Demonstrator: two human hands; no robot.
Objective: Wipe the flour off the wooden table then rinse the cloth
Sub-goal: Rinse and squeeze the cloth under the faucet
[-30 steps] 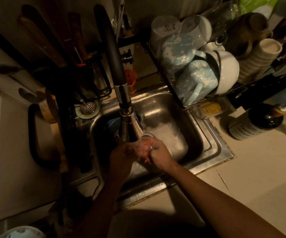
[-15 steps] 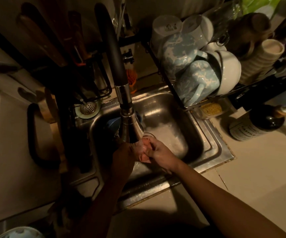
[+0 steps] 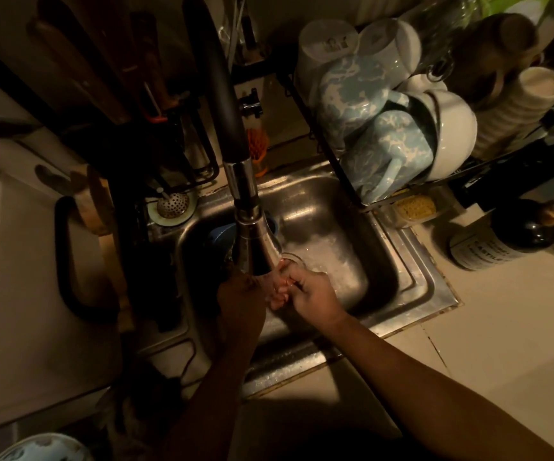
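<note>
A small pinkish cloth (image 3: 277, 289) is bunched between both hands right under the faucet spray head (image 3: 255, 247), over the steel sink (image 3: 398, 271). My left hand (image 3: 239, 294) grips the cloth from the left, mostly in shadow. From the right, my right hand (image 3: 312, 294) holds it with curled fingers. Water froths white on the sink floor behind the hands. The wooden table is out of view.
A dish rack (image 3: 345, 174) with blue mugs (image 3: 382, 158) and white bowls overhangs the sink's right side. A dark bottle (image 3: 508, 237) lies on the counter at right. A sink strainer (image 3: 171, 206) and a white cutting board (image 3: 19, 294) are at left.
Both hands stay under the faucet and work the cloth; the right hand has shifted slightly and the cloth is more bunched between them.
</note>
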